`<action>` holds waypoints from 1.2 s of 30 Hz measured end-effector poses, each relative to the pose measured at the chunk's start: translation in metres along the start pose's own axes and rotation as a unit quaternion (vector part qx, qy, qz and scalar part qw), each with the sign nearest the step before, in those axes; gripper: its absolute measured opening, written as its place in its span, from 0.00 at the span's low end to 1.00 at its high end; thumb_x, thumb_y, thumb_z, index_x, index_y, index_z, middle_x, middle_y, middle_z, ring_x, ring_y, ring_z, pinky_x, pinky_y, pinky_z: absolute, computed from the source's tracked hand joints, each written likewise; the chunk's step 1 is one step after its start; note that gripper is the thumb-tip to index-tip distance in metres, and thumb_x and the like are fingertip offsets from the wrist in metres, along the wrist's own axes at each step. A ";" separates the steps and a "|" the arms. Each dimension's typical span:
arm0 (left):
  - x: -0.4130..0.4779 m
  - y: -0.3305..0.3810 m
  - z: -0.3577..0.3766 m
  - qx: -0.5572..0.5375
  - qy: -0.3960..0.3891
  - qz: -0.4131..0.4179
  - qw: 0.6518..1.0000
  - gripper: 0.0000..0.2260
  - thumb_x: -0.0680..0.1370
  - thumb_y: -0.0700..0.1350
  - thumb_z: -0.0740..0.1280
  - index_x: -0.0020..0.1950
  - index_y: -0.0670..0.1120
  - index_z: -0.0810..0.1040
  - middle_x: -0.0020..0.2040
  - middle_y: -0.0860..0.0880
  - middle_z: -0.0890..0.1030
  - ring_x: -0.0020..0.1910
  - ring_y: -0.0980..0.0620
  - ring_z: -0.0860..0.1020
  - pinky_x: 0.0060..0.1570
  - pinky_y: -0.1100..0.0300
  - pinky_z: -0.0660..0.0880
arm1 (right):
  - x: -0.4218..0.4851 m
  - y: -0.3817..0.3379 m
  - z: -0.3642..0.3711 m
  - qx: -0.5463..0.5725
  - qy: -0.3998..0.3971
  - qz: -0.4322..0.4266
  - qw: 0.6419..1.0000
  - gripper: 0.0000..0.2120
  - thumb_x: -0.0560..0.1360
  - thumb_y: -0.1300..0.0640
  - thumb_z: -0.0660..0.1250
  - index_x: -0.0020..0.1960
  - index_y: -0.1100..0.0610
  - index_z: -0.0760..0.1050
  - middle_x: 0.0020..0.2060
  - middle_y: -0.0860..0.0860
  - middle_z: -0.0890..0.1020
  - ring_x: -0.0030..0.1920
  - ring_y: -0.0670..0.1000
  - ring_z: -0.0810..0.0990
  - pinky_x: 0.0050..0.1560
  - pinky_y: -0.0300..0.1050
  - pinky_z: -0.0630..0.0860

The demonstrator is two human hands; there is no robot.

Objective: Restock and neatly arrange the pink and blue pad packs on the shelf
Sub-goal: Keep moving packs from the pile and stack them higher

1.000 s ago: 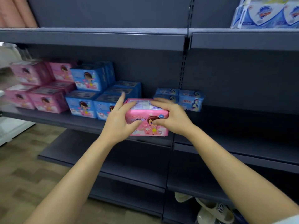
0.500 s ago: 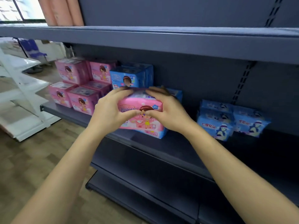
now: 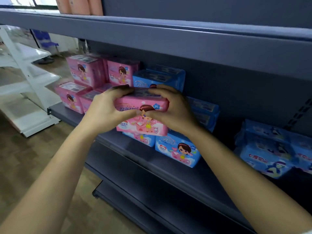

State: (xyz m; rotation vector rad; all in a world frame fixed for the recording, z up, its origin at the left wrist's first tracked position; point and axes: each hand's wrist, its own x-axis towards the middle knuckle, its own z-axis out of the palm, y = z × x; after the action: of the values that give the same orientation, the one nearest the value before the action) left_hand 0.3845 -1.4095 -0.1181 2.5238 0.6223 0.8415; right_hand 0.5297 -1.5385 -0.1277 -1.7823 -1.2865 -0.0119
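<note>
Two hands [image 3: 104, 112] [image 3: 175, 110], at least five pink packs [image 3: 84, 71], at least four blue packs [image 3: 177, 149].

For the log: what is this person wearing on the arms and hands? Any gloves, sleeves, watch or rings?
The left hand and right hand are ungloved, no rings visible. The left forearm and right forearm are bare, no watch or band. A pale sliver at the bottom right corner may be a sleeve edge; too little shows to tell.

- White shelving unit [image 3: 25, 92], well to the left of the grip.
- Wood-look floor [image 3: 30, 157], below the grip and to its left.
- Peach-coloured packs [image 3: 79, 5], high above the grip, leftward.
</note>
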 end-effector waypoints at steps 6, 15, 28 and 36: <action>0.026 -0.059 -0.025 0.001 -0.006 0.012 1.000 0.31 0.67 0.56 0.76 0.68 0.51 0.75 0.65 0.52 0.76 0.65 0.56 0.72 0.60 0.67 0.65 | 0.038 -0.018 0.046 -0.026 0.011 0.002 1.000 0.28 0.65 0.53 0.78 0.64 0.50 0.76 0.62 0.46 0.76 0.64 0.47 0.72 0.66 0.39 0.67; 0.086 -0.154 -0.071 0.000 -0.025 0.072 0.997 0.33 0.66 0.59 0.76 0.68 0.51 0.75 0.68 0.53 0.74 0.65 0.61 0.69 0.58 0.74 0.60 | 0.104 -0.047 0.134 -0.041 0.079 0.033 0.996 0.29 0.66 0.53 0.77 0.66 0.52 0.75 0.68 0.47 0.71 0.68 0.46 0.69 0.69 0.37 0.62; 0.146 -0.215 -0.036 -0.052 -0.006 0.066 0.996 0.29 0.68 0.53 0.77 0.67 0.49 0.74 0.65 0.49 0.76 0.62 0.50 0.73 0.57 0.65 0.64 | 0.163 -0.022 0.177 -0.161 0.070 0.058 0.983 0.30 0.71 0.54 0.73 0.70 0.60 0.70 0.70 0.55 0.69 0.71 0.55 0.66 0.72 0.44 0.60; 0.173 -0.218 -0.021 0.045 0.009 0.151 0.987 0.28 0.71 0.56 0.73 0.66 0.44 0.75 0.66 0.41 0.75 0.63 0.40 0.75 0.58 0.43 0.76 | 0.192 -0.002 0.173 -0.209 0.040 0.051 0.976 0.28 0.72 0.55 0.72 0.69 0.63 0.70 0.67 0.57 0.72 0.68 0.58 0.68 0.69 0.48 0.64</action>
State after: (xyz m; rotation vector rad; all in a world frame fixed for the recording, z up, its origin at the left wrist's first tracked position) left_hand 0.4347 -1.1355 -0.1336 2.7383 0.2896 0.9597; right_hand 0.5353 -1.2807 -0.1357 -2.1788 -1.1933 -0.3140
